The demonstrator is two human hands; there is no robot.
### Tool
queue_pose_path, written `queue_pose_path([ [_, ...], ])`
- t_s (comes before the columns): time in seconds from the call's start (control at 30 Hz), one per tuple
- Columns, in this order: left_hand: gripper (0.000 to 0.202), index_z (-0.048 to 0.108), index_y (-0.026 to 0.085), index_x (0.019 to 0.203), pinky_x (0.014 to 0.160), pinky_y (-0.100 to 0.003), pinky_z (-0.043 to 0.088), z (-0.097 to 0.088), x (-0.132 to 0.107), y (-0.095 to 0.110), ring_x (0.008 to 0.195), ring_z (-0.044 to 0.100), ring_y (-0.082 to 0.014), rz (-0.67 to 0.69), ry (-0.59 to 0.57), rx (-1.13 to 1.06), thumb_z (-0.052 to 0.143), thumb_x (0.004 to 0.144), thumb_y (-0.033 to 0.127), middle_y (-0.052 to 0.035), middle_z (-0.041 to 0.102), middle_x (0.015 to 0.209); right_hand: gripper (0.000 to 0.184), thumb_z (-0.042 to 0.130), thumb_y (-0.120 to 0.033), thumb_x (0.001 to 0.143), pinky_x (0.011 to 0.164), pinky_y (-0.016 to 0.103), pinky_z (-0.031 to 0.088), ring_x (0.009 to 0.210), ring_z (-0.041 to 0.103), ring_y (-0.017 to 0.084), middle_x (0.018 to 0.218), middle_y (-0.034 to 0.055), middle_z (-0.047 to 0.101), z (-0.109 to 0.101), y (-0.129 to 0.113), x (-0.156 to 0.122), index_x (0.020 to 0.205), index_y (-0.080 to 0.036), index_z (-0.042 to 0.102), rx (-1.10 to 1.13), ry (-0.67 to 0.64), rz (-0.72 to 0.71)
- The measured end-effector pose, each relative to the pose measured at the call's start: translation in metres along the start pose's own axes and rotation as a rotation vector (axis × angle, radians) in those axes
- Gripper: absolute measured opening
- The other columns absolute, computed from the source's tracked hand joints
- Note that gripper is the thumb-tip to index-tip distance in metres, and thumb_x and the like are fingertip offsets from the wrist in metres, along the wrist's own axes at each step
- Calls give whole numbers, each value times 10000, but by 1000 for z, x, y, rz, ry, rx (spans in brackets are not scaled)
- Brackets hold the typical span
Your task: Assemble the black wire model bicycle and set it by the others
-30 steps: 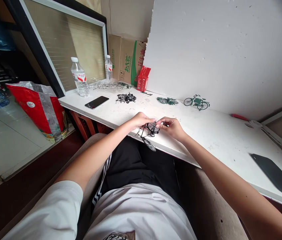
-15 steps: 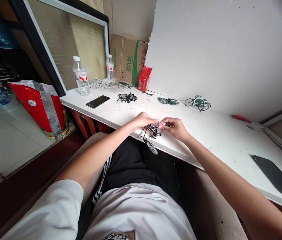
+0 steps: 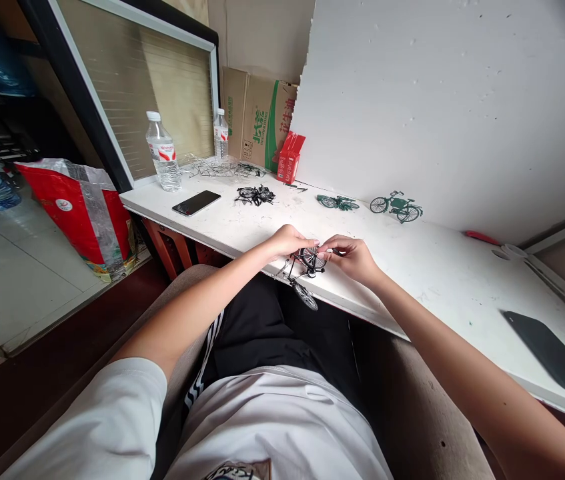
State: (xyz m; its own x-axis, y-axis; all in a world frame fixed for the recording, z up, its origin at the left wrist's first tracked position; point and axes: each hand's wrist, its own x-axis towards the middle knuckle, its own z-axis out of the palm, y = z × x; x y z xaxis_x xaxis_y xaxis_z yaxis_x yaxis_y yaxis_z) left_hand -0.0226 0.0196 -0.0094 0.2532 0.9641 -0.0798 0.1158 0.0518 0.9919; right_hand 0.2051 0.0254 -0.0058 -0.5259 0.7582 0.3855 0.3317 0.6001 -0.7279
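Only a slight view shift since a second ago, head view: left hand [image 3: 288, 241] grips black model bicycle [image 3: 311, 258] by its far wheel, right hand [image 3: 356, 257] pinches at that wheel's side, over surface's [image 3: 437, 267] near edge. Handling seems unchanged, wheel-focused.

front bottle [image 3: 163, 159] near phone [image 3: 196, 203] | red box [image 3: 287, 167] beside carton [image 3: 255, 117] | red sack [image 3: 69, 223]

Head view, forward-down over desk [image 3: 427, 267]
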Motion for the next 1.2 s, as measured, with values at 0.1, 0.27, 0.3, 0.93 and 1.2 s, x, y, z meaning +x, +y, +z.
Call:
queue_pose_path([
  [0.1, 415, 805, 88, 754, 540, -280, 515, 1, -1, 1, 560, 647, -161, -40, 0, -28, 932, 755, 483, -97, 742, 690, 411, 809, -679, 839, 782, 437, 582, 872, 722, 277, 994, 110, 794, -2, -3, -3, 937, -283, 865, -58, 4, -15],
  [0.27, 414, 807, 84, 779, 543, -275, 507, 3, 0, -1, 560, 644, -152, -73, 1, -40, 943, 745, 474, -91, 738, 683, 370, 777, -636, 888, 746, 426, 571, 865, 727, 279, 1008, 115, 797, -1, -6, -7, 952, -284, 873, -102, -3, -36],
  [0.3, 426, 805, 83, 775, 540, -274, 504, 3, 0, -1, 558, 641, -151, -72, 1, -39, 947, 736, 483, -91, 735, 677, 361, 775, -624, 895, 737, 422, 567, 857, 727, 276, 1007, 114, 798, 0, -6, -8, 953, -282, 873, -108, 0, -41],
  [0.93, 414, 760, 78, 697, 522, -264, 478, 3, 0, 0, 518, 576, -123, -84, 12, -28, 955, 738, 441, -49, 660, 588, 213, 743, -428, 978, 765, 388, 628, 859, 764, 246, 995, 89, 805, 6, 0, -17, 1002, -265, 877, -193, 90, -193],
  [1.2, 413, 715, 93, 632, 535, -273, 474, 4, 1, 0, 512, 535, -116, -67, 18, 0, 930, 771, 417, -18, 592, 545, 189, 746, -401, 979, 672, 362, 584, 815, 747, 234, 974, 90, 797, 10, -3, -21, 991, -261, 873, -174, 116, -180],
])
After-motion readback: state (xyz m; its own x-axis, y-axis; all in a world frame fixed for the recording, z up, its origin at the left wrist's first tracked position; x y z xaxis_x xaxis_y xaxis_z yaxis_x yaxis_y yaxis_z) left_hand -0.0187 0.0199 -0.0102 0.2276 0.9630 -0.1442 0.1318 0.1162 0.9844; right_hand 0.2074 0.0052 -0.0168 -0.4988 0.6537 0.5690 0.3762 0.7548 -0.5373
